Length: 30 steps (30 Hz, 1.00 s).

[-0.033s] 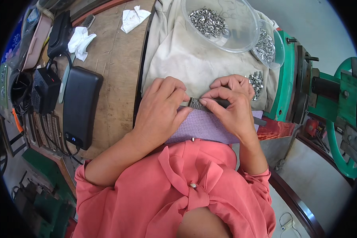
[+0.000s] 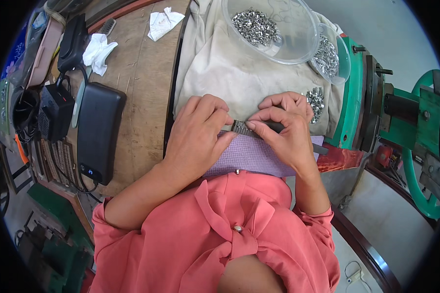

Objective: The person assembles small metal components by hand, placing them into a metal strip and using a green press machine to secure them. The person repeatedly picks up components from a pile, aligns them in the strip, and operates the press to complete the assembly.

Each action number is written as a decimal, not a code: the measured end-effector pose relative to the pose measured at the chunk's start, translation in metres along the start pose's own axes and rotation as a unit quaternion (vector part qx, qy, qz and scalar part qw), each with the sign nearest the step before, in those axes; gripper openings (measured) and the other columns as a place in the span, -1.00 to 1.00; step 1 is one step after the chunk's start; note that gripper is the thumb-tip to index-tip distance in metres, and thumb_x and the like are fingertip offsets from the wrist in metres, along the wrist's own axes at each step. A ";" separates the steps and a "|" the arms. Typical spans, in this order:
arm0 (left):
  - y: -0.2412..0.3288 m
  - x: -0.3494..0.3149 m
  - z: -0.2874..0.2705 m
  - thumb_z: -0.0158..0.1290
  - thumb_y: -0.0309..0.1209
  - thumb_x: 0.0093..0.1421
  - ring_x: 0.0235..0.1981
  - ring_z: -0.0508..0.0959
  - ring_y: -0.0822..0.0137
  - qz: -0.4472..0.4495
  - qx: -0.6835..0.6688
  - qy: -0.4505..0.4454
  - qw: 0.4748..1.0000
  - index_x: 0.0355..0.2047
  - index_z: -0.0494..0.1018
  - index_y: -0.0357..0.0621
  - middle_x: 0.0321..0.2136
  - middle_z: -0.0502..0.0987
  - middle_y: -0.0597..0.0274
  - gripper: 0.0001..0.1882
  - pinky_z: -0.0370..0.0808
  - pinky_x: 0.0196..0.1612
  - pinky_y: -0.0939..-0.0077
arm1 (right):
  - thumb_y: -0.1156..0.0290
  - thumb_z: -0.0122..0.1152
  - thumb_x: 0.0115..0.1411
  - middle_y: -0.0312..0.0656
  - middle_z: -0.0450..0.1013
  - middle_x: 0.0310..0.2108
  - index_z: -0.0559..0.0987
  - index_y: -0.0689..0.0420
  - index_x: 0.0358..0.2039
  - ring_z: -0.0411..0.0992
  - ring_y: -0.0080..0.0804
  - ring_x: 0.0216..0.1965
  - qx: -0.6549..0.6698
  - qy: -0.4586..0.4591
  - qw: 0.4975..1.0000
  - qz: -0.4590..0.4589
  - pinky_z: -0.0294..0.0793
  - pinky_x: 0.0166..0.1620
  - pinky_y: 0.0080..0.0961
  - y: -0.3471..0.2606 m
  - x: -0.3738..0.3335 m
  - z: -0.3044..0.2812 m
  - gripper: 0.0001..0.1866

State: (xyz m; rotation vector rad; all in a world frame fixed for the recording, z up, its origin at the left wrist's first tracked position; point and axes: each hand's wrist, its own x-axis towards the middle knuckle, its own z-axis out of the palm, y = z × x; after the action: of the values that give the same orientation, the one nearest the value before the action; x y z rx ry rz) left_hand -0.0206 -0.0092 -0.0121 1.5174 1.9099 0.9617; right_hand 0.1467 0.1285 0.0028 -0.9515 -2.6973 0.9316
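A dark metal bar point(image 2: 241, 127) with a row of narrow slots or small pieces across it lies between my hands, over a purple checked cloth point(image 2: 249, 155). My left hand point(image 2: 196, 133) is closed at the bar's left end, its thumb and fingers gripping it. My right hand point(image 2: 287, 131) is closed in a pinch, thumb and forefinger tips meeting on the bar's slotted part; whatever is between them is hidden. Just past my right hand lies a small pile of shiny metal pieces point(image 2: 316, 104) on the pale cloth point(image 2: 212, 68).
Farther off stand a large clear tub point(image 2: 298, 41) and a smaller clear bowl point(image 2: 346, 63), both holding small metal pieces. Green machinery point(image 2: 352, 102) borders the right side. On the wooden board point(image 2: 146, 97) at left are a black power bank point(image 2: 100, 129) and crumpled tissues point(image 2: 99, 51).
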 end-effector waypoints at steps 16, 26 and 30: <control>0.000 0.002 0.001 0.29 -0.53 -0.04 -0.12 0.43 0.02 0.011 0.017 0.005 1.000 -0.31 0.49 -0.23 -0.18 0.46 0.08 -0.73 0.40 -0.06 0.21 | 0.29 0.46 0.00 -0.41 0.50 -0.13 0.75 -0.02 -0.40 0.23 -0.27 0.07 -0.001 0.015 0.999 0.040 0.01 0.19 -0.20 0.018 -0.022 -0.015 -0.87; -0.001 0.000 0.000 0.29 -0.52 -0.03 -0.11 0.44 0.02 0.007 0.011 0.005 1.000 -0.32 0.50 -0.25 -0.17 0.46 0.08 -0.75 0.40 -0.07 0.22 | 0.29 0.47 -0.02 -0.40 0.50 -0.13 0.76 -0.05 -0.37 0.25 -0.27 0.07 -0.007 0.001 0.999 0.034 0.01 0.19 -0.19 0.011 -0.017 -0.017 -0.84; 0.000 0.001 -0.001 0.29 -0.51 -0.02 -0.10 0.44 0.03 0.005 0.005 0.001 1.000 -0.36 0.49 -0.26 -0.16 0.46 0.07 -0.77 0.39 -0.06 0.24 | 0.25 0.48 -0.03 -0.40 0.50 -0.14 0.76 -0.06 -0.36 0.25 -0.27 0.06 0.005 0.005 1.000 0.019 0.02 0.17 -0.20 0.001 -0.006 -0.011 -0.82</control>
State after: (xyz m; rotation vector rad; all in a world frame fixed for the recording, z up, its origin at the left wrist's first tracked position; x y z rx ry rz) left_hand -0.0211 -0.0083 -0.0113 1.5333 1.9144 0.9600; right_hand 0.1552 0.1311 0.0120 -1.0053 -2.6717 0.9445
